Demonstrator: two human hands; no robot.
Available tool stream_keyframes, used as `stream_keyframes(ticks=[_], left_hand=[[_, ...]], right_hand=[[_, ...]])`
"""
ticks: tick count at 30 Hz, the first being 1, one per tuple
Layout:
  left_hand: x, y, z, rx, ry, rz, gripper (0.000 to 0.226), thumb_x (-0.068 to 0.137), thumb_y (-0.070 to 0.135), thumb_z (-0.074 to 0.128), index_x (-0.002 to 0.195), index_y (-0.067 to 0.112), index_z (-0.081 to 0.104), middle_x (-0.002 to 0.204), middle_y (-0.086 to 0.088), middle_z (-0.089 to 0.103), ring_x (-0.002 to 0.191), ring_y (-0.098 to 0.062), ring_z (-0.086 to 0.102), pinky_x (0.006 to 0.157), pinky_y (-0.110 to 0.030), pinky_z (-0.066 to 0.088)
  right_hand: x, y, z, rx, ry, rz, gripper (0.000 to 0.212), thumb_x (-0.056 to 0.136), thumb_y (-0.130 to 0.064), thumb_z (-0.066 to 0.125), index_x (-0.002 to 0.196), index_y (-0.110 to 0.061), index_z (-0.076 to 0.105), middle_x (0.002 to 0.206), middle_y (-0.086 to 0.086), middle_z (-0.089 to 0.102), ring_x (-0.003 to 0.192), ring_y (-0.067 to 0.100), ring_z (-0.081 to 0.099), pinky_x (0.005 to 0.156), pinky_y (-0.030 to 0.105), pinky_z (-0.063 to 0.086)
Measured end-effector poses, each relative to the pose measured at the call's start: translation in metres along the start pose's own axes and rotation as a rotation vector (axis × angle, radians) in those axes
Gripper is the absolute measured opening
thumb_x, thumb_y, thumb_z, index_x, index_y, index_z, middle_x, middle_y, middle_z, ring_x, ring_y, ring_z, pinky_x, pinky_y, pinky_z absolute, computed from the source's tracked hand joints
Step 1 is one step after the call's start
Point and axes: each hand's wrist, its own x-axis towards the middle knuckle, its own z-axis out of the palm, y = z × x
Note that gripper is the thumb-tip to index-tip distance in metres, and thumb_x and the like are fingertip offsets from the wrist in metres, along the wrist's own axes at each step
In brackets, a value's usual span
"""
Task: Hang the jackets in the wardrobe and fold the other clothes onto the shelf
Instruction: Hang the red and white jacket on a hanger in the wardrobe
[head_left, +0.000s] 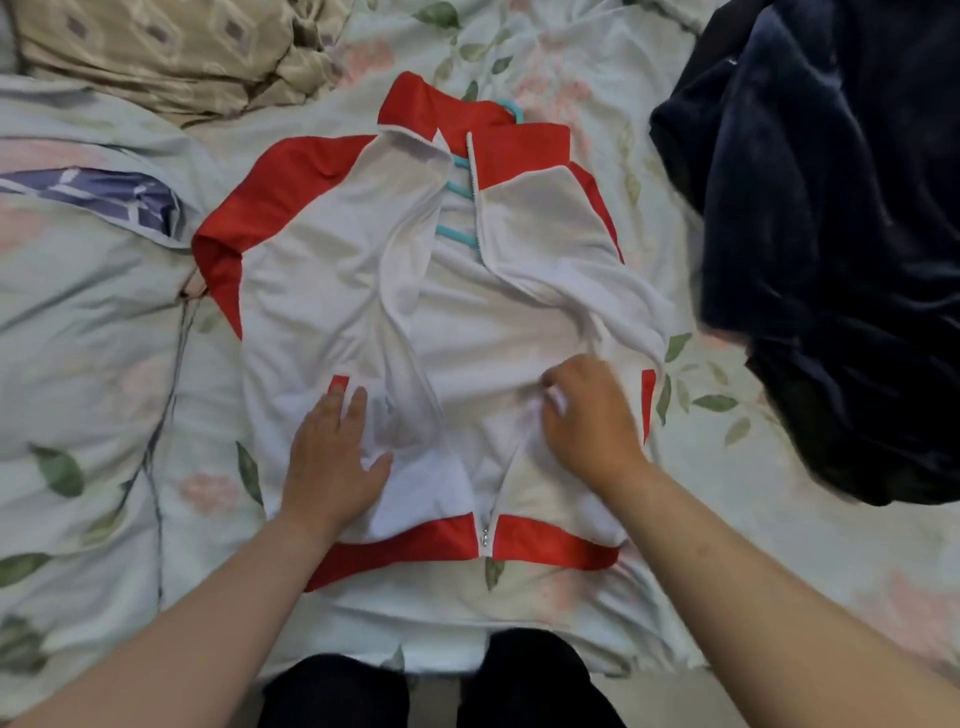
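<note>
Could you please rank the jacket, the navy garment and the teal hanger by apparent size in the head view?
1. jacket
2. navy garment, cropped by the frame, so unsure
3. teal hanger, mostly hidden

a white and red jacket lies front up on the floral bed, its zip joined only at the red hem and the front panels spread apart above. a teal hanger shows inside, its hook poking out past the collar. the left hand presses flat on one front panel; the right hand pinches white fabric on the other panel with curled fingers. a dark navy fleece garment is heaped on the bed to the right, and a beige patterned cloth lies at the upper left.
</note>
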Motion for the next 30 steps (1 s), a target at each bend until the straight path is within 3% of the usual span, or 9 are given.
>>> stream_keyframes(ticks=[3,6,10,12,15,19,23,26,30], left_hand=[[-0.036,0.009,0.009,-0.03,0.064,-0.025,0.072,0.074,0.038,0.064,0.136,0.002,0.055,0.133,-0.027,0.052,0.121,-0.045,0.051,0.102,-0.054,0.041],[-0.066,0.014,0.016,-0.126,0.084,-0.095,0.05,0.076,0.028,0.074,0.119,0.006,0.062,0.112,-0.013,0.058,0.108,-0.036,0.053,0.095,-0.047,0.043],[-0.099,0.021,0.024,-0.299,-0.058,-0.103,0.008,0.085,0.027,0.068,0.083,0.021,0.063,0.08,0.011,0.057,0.076,-0.01,0.054,0.068,-0.029,0.044],[-0.11,0.027,0.03,-0.31,-0.146,-0.126,0.016,0.088,0.036,0.061,0.075,0.027,0.063,0.072,0.012,0.061,0.069,-0.004,0.055,0.063,-0.028,0.042],[-0.12,0.038,0.043,-0.378,-0.268,-0.19,0.028,0.09,0.038,0.058,0.069,0.022,0.065,0.065,0.007,0.065,0.064,-0.006,0.058,0.062,-0.036,0.047],[-0.126,0.055,0.059,-0.657,-0.449,-0.413,0.034,0.091,0.033,0.06,0.07,0.006,0.065,0.07,-0.013,0.067,0.06,-0.015,0.057,0.062,-0.042,0.05],[-0.129,0.076,0.06,-1.152,-0.521,-0.701,0.022,0.093,0.029,0.065,0.083,0.009,0.065,0.074,-0.004,0.073,0.065,-0.012,0.067,0.059,-0.027,0.053],[-0.123,0.088,0.053,-1.419,-0.441,-0.807,0.017,0.093,0.021,0.067,0.087,0.008,0.058,0.076,-0.004,0.075,0.07,-0.014,0.072,0.06,-0.027,0.055],[-0.115,0.099,0.048,-1.533,-0.355,-0.873,0.007,0.095,0.005,0.06,0.09,0.002,0.058,0.083,-0.014,0.073,0.071,-0.019,0.072,0.063,-0.029,0.057]], right_hand=[[-0.046,-0.032,0.036,0.062,-0.491,-0.107,0.013,0.089,-0.02,0.06,0.096,-0.012,0.069,0.095,0.009,0.064,0.091,0.032,0.061,0.074,0.037,0.046],[-0.067,-0.037,0.06,-0.013,-0.661,-0.072,0.029,0.089,-0.037,0.064,0.105,-0.013,0.067,0.103,0.004,0.06,0.095,0.026,0.06,0.078,0.036,0.047],[-0.081,-0.029,0.066,0.054,-0.562,-0.073,0.026,0.085,-0.036,0.072,0.078,-0.014,0.06,0.081,0.001,0.057,0.076,0.022,0.054,0.068,0.033,0.041],[-0.093,-0.026,0.065,-0.005,-0.474,-0.176,0.03,0.083,-0.038,0.073,0.073,-0.014,0.06,0.075,0.001,0.057,0.071,0.022,0.052,0.064,0.032,0.038],[-0.112,-0.021,0.062,-0.007,-0.481,-0.224,0.033,0.081,-0.046,0.073,0.088,-0.016,0.065,0.086,0.0,0.06,0.081,0.021,0.055,0.069,0.033,0.042],[-0.118,-0.022,0.061,0.066,-0.551,-0.133,0.029,0.083,-0.035,0.072,0.105,-0.019,0.064,0.097,-0.003,0.062,0.091,0.018,0.058,0.077,0.032,0.045],[-0.118,-0.027,0.055,0.276,-0.569,0.072,0.017,0.079,-0.021,0.073,0.093,-0.02,0.064,0.086,-0.011,0.059,0.075,0.004,0.053,0.072,0.022,0.044],[-0.117,-0.03,0.049,0.387,-0.63,0.202,0.019,0.078,-0.016,0.072,0.088,-0.029,0.063,0.082,-0.016,0.06,0.07,-0.004,0.057,0.068,0.011,0.044],[-0.117,-0.036,0.043,0.533,-0.671,0.335,0.017,0.084,-0.008,0.064,0.085,-0.024,0.064,0.076,0.0,0.07,0.063,0.006,0.066,0.069,0.029,0.059]])
